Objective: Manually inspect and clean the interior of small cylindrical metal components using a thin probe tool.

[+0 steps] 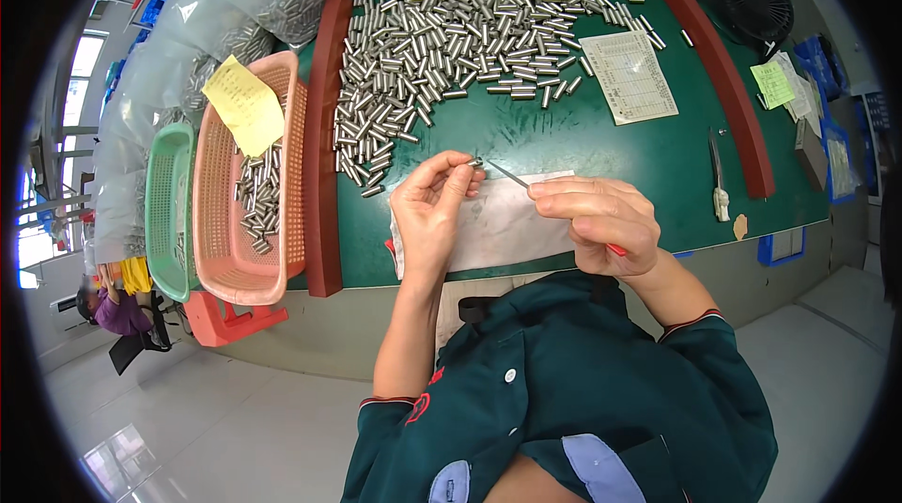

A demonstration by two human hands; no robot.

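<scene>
My left hand (434,198) pinches a small metal cylinder (476,163) between thumb and fingertips, which cover most of it. In my right hand (606,221) is a slim, tapered metal tool (509,173) with a red handle end, held like a pen; its tip points at the cylinder and sits close beside it. Whether the two touch, I cannot tell. Beneath both hands lies a pale cloth (512,221) on the green tabletop (554,141). Beyond them spreads a large heap of shiny metal cylinders (451,33).
Red-brown rails (326,141) border the tabletop. Left of it stand a pink basket (211,212) holding cylinders and a yellow note (244,107), and a green basket (167,212). A printed sheet (628,77), a knife-like tool (719,170) and a black fan (752,0) lie rightward.
</scene>
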